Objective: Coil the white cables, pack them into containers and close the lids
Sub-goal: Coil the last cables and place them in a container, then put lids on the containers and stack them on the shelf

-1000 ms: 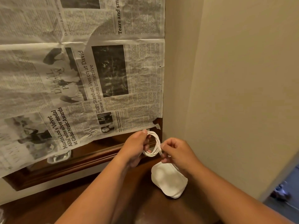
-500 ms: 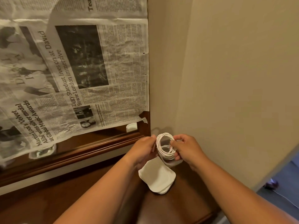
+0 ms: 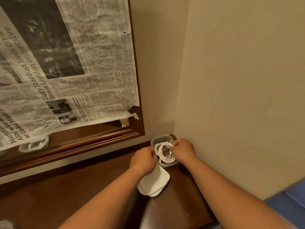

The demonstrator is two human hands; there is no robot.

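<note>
The cable (image 3: 165, 153) lies coiled in the container (image 3: 162, 138) between the hands; right hand (image 3: 184, 150) pinches its right side, left hand (image 3: 142, 160) curls at its left edge, grip unclear.

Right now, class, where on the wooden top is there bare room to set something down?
Bare wood lies left of the left hand, below the mirror frame. Crowded against the wall: container, cable coil, right hand, stacked lids.

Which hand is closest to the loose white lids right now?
The left hand: its wrist lies over the lids, while the right hand is across the container, by the wall. Both grip the cable.
</note>
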